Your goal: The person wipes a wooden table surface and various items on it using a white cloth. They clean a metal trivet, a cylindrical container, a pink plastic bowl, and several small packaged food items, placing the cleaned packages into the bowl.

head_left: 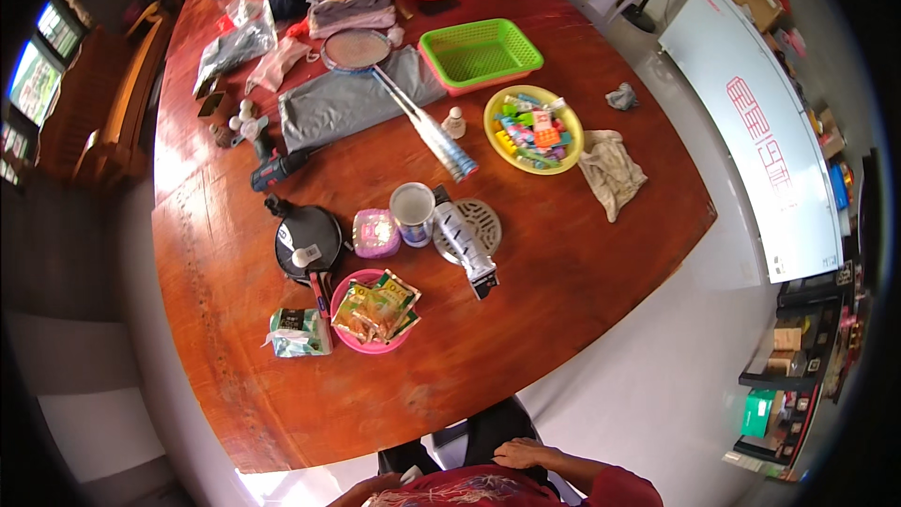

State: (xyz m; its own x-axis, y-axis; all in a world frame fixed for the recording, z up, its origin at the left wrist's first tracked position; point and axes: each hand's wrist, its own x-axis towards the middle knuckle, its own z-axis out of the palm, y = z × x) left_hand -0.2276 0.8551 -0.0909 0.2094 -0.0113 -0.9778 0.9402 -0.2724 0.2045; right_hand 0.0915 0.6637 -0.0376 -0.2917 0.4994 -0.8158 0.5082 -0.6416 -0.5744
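My right hand (518, 453) rests on my dark-trousered thigh just below the table's near edge, its fingers lying flat with nothing in them. My left hand (377, 485) is low at the bottom edge by my lap; its fingers are mostly hidden, and a small white thing (411, 475) shows beside it. Both hands are off the wooden table (469, 357). Nearest to them on the tabletop are a pink bowl (368, 349) with several snack packets (377, 308) in it and a green-and-white tissue pack (302, 336).
Mid-table are a black pan (308, 235), purple tub (376, 232), open can (413, 211), patterned metal disc (486, 222) and cordless drill (272, 169). Farther lie badminton rackets (422, 122), a yellow basin of toy blocks (491, 136), a rag (615, 174) and a green basket (483, 52).
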